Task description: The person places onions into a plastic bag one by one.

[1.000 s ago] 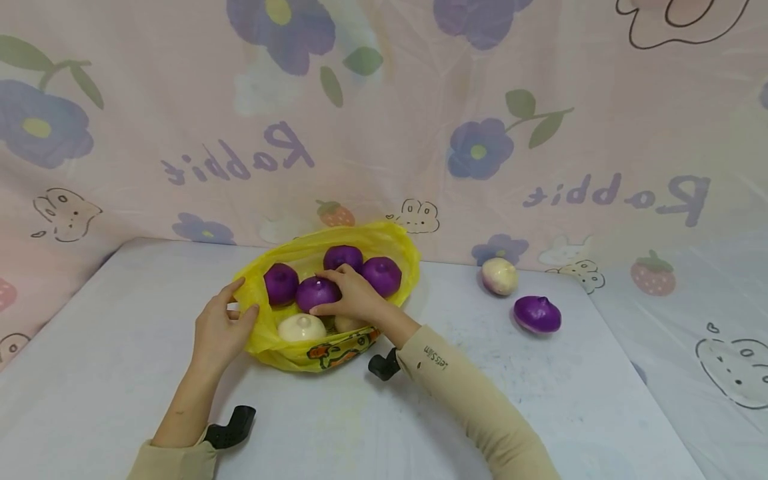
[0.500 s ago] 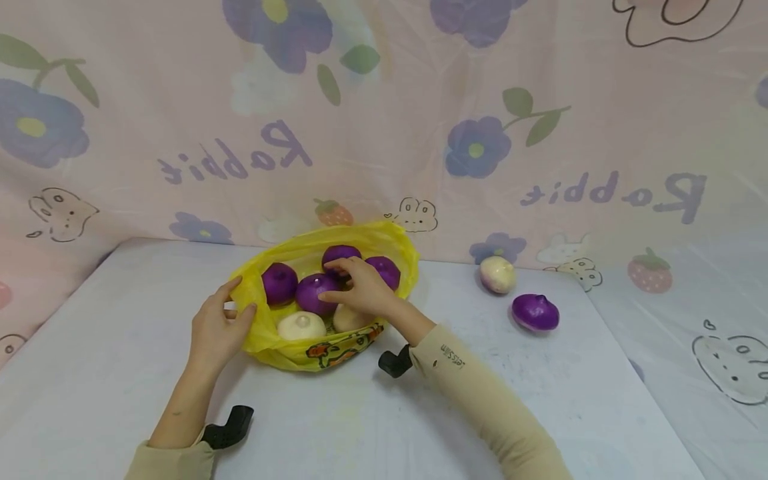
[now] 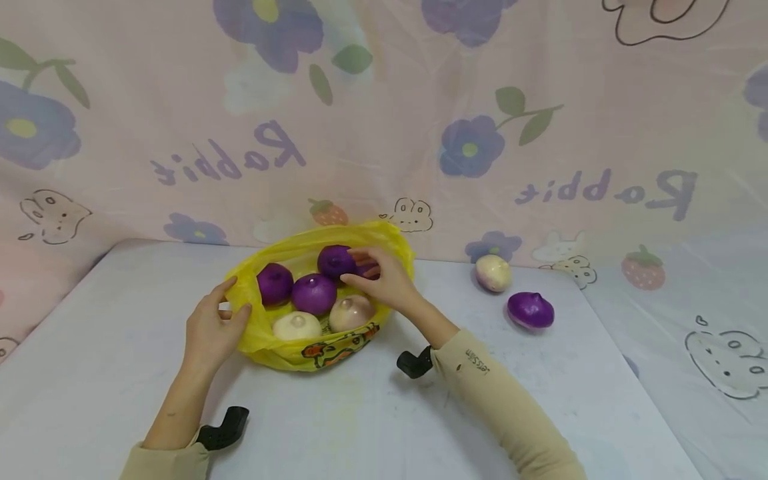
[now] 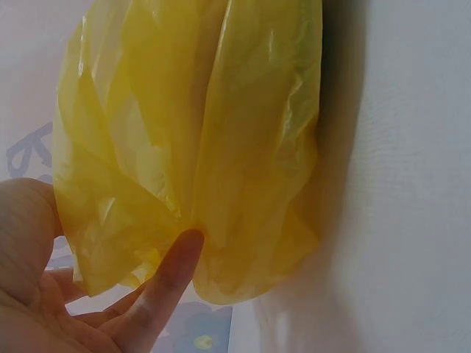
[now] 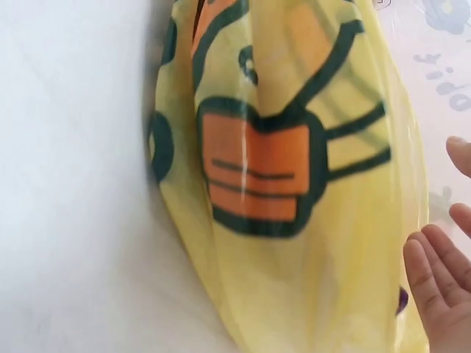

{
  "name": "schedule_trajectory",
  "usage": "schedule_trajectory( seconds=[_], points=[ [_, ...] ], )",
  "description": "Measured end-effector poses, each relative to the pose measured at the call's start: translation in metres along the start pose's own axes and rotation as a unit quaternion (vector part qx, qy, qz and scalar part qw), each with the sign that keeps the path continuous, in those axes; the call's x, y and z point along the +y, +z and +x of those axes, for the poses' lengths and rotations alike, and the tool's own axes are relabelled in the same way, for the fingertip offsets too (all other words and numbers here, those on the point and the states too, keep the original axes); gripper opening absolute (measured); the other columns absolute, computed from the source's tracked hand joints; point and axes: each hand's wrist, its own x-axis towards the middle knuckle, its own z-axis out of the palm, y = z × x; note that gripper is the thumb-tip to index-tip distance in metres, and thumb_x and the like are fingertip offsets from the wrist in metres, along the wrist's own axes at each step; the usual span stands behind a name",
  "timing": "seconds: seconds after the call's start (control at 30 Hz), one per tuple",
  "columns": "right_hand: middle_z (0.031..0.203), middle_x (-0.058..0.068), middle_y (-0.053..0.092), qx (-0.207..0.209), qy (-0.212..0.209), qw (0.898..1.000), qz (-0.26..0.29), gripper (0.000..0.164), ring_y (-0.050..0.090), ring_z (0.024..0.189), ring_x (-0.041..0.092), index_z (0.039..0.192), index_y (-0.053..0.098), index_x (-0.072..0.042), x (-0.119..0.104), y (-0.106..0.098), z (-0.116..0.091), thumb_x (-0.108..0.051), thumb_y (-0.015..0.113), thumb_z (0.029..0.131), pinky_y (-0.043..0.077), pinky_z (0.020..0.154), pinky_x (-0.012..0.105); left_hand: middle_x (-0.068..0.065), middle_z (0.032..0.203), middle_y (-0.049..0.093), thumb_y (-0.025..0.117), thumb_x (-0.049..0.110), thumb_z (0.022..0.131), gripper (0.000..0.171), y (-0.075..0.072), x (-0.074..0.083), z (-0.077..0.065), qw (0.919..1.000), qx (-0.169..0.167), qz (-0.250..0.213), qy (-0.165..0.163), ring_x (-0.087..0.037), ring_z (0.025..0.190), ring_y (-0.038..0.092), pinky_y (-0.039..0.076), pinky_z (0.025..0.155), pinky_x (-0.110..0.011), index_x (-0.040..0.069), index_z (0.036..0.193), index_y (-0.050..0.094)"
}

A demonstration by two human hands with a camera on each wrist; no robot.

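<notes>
A yellow plastic bag (image 3: 252,327) lies open on the table, holding several onions. Three purple onions show plainly: one at the left (image 3: 275,285), one in the middle (image 3: 315,294) and one at the back (image 3: 335,261); another is mostly hidden behind my right hand. In front lie a white onion (image 3: 297,325) and a pale pinkish onion (image 3: 351,313). My left hand (image 3: 211,330) pinches the bag's left edge between thumb and fingers, as the left wrist view also shows. My right hand (image 3: 384,277) hovers over the bag's right side, fingers extended and spread from the thumb.
To the right of the bag, a pale onion (image 3: 493,273) and a purple onion (image 3: 531,311) lie on the white table (image 3: 372,420). A pink printed cloth (image 3: 384,133) hangs behind the table. Black camera mounts (image 3: 225,429) sit at both wrists.
My right hand has let go of the middle purple onion and moved right, over the right-hand one, uncovering the pale pinkish onion. My left hand stays at the bag's edge.
</notes>
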Motion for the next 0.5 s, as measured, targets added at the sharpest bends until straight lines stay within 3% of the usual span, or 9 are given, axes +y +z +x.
schedule_trajectory(
  seconds=[0.27, 0.5],
  points=[
    [0.121, 0.015, 0.063, 0.040, 0.008, 0.999, 0.020, 0.046, 0.062, 0.107, 0.030, 0.126, 0.058, -0.007, 0.005, -0.016, -0.008, -0.023, 0.073, 0.085, 0.052, 0.088, 0.038, -0.030, 0.127, 0.050, 0.056, 0.017, 0.093, 0.057, 0.001, 0.000, 0.001, 0.9999, 0.002, 0.011, 0.001, -0.039, 0.099, 0.061, 0.045, 0.061, -0.020, 0.001, 0.145, 0.039],
    [0.121, 0.009, 0.063, 0.076, 0.006, 0.997, 0.014, 0.047, 0.060, 0.109, 0.026, 0.126, 0.059, -0.006, 0.011, -0.032, -0.016, -0.023, 0.074, 0.084, 0.052, 0.087, 0.039, -0.030, 0.126, 0.050, 0.056, 0.017, 0.093, 0.057, 0.001, 0.001, 0.000, 0.9999, 0.003, 0.014, 0.004, -0.040, 0.098, 0.061, 0.045, 0.062, -0.021, 0.000, 0.144, 0.039]
  ],
)
